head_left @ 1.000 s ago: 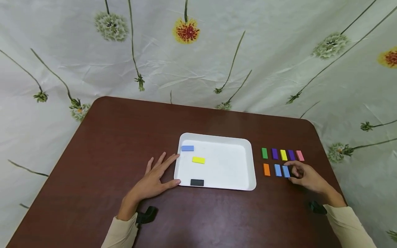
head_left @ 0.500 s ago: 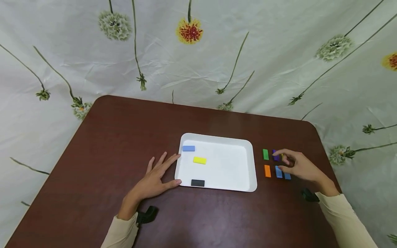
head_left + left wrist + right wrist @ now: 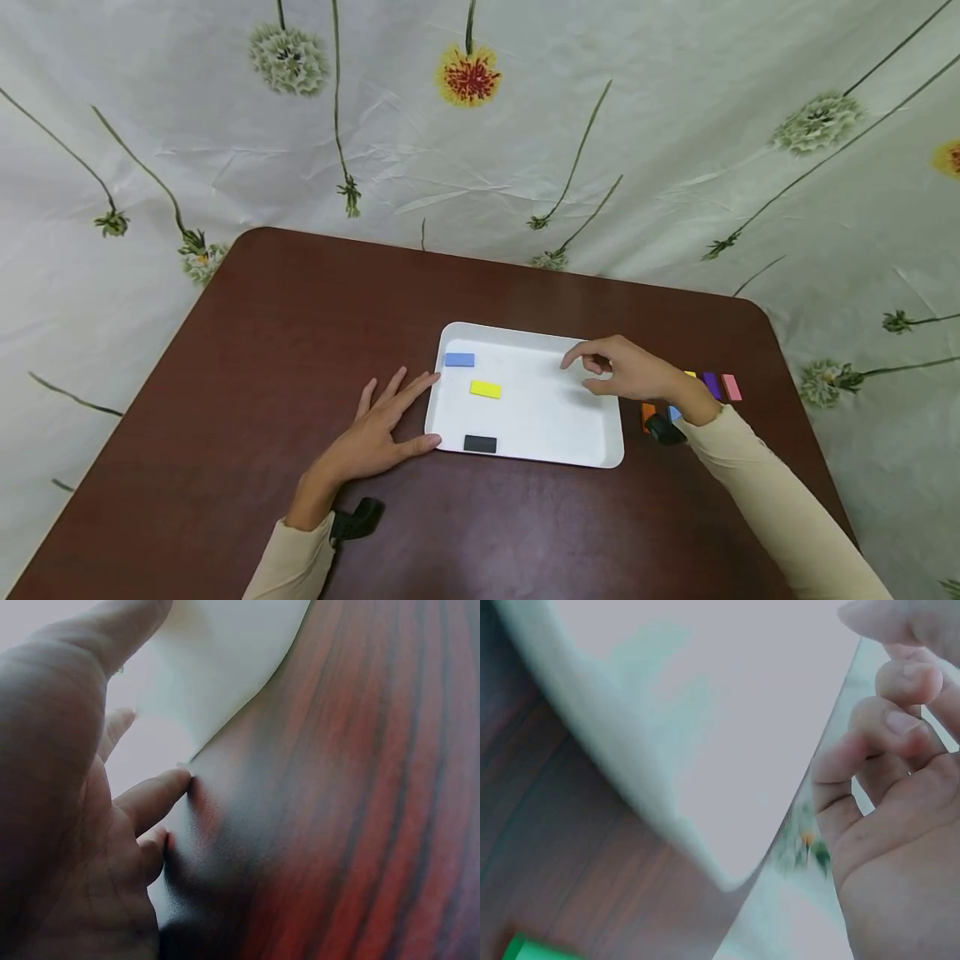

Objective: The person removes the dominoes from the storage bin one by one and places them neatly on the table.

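Note:
A white tray (image 3: 540, 433) lies on the table. Inside it are a blue block (image 3: 460, 360) at the upper left, a yellow block (image 3: 486, 389) right of that and a black block (image 3: 480, 443) along the near wall. My left hand (image 3: 375, 439) rests with spread fingers beside the tray, thumb and fingertips touching its left edge. Above the tray's right part is my right hand (image 3: 626, 368), fingers bent, thumb and index finger apart, with nothing visible between them. In the right wrist view this hand (image 3: 900, 787) appears beyond the tray's corner; the thumb-index gap is partly cropped.
Right of the tray lie more blocks, partly behind my right forearm: purple (image 3: 712, 385), pink (image 3: 732, 387), orange (image 3: 647, 417), and slivers of yellow and blue. A green block (image 3: 536, 949) shows in the right wrist view. Flowered cloth (image 3: 480, 167) hangs behind the brown table (image 3: 337, 292).
My right hand has moved left from the blue block at the right, over the other blocks, to above the tray. The left hand stays at the tray's edge. The head view has shifted slightly.

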Motion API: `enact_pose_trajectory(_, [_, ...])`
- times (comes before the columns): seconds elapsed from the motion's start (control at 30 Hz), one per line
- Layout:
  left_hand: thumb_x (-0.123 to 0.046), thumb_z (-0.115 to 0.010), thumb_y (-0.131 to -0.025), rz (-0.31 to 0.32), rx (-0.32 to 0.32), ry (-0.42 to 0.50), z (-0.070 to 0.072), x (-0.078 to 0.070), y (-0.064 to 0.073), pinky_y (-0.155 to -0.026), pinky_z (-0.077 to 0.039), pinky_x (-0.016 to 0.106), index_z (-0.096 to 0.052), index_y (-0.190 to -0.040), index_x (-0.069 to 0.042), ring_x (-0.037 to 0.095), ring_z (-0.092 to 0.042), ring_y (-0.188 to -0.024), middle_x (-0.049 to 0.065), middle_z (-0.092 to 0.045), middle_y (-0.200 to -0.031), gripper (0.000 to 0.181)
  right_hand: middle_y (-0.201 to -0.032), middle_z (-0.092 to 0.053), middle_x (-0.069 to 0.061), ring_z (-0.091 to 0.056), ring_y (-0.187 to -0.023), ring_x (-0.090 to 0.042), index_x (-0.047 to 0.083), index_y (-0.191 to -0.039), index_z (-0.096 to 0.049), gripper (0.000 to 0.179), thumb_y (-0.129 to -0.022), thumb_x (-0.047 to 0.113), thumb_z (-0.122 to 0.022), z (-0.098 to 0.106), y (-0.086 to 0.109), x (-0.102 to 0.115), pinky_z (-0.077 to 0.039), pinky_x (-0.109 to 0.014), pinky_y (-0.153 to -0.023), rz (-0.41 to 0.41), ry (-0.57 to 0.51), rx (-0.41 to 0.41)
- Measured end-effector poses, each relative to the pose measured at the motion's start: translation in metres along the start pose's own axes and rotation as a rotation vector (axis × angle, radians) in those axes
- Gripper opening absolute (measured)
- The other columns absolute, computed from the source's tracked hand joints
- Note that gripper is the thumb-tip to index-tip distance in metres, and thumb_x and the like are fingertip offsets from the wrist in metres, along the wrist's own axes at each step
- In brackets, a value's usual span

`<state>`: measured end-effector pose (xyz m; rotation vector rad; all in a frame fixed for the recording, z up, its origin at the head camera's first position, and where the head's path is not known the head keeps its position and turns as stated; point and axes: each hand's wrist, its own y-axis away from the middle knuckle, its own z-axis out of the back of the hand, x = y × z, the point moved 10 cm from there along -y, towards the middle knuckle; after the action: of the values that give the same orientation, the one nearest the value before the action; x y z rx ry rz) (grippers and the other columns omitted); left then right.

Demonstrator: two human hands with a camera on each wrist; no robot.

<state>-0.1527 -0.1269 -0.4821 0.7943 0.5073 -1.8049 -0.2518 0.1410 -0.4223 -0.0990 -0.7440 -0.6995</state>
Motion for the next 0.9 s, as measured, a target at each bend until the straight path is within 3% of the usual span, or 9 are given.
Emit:
enact_pose_trajectory(0.23, [-0.058,-0.064,-0.08,0.006,0.007,0.007,-0.002,0.002,0.0,-0.11,0.008,0.059,-0.02,-0.148,-0.041,0.03,-0.006,-0.147,-0.008,-0.028,-0.154,0.083,-0.068,-0.033,0.006,-0.035,-0.064,-0.006,0.013,-0.109,-0.064,0.03,-0.083,-0.001,-0.062,-0.038,-0.057,0.026,-0.033,-0.019,-0.062,0.067,0.013,0.159])
enact_pose_trajectory(0.43, [-0.059,-0.063,-0.08,0.011,0.007,-0.007,-0.001,0.003,-0.002,-0.11,0.008,0.059,-0.019,-0.148,-0.041,0.029,-0.006,-0.147,-0.007,-0.027,-0.154,0.082,-0.068,-0.034,0.005,-0.035,-0.065,-0.006,0.018,-0.115,-0.062,0.045,-0.08,-0.009,-0.054,-0.069,-0.091,0.046,-0.031,-0.018,-0.063,0.122,0.007,0.263])
enact_pose_trajectory(0.67, [-0.062,-0.061,-0.08,0.005,0.021,-0.013,-0.004,0.001,-0.003,-0.11,0.008,0.059,-0.018,-0.147,-0.042,0.028,-0.006,-0.147,-0.007,-0.027,-0.154,0.082,-0.066,-0.035,0.005,-0.035,-0.064,-0.005,0.021,-0.117,-0.061,0.048,-0.079,-0.008,-0.055,-0.088,-0.103,0.046,-0.032,-0.018,-0.064,0.11,0.013,0.306])
enact_pose_trajectory(0.9, [-0.058,-0.063,-0.081,0.007,0.009,-0.004,-0.003,0.003,-0.001,-0.11,0.008,0.058,-0.02,-0.147,-0.041,0.028,-0.005,-0.147,-0.005,-0.029,-0.153,0.081,-0.065,-0.038,0.006,-0.036,-0.062,-0.004,0.016,-0.114,-0.06,0.04,-0.077,0.005,-0.068,-0.086,-0.102,0.049,-0.033,-0.018,-0.063,0.078,0.11,0.274])
